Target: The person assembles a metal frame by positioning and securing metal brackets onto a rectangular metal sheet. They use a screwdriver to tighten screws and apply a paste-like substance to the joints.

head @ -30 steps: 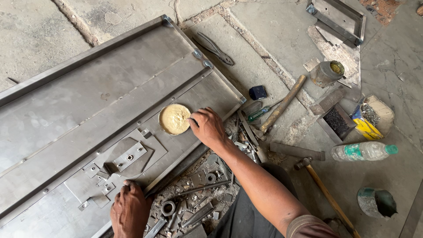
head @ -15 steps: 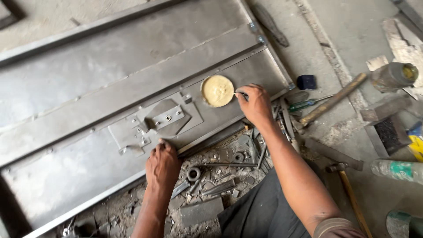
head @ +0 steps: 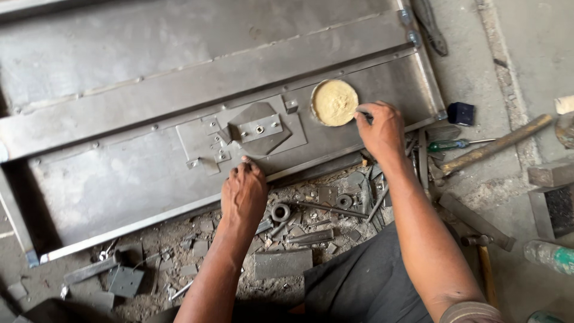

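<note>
The right hand (head: 379,128) covers the near rim of the round tin of yellowish paste (head: 334,103), and whatever its fingertips pinch there is too small to tell. The left hand (head: 243,194) hides the steel door panel's (head: 119,173) near edge beneath its palm. That panel runs off the top and left edges. Right of the right hand, the plastic bottle (head: 553,256) and a metal block (head: 553,206) are cut by the right edge. Both forearms leave at the bottom edge.
</note>
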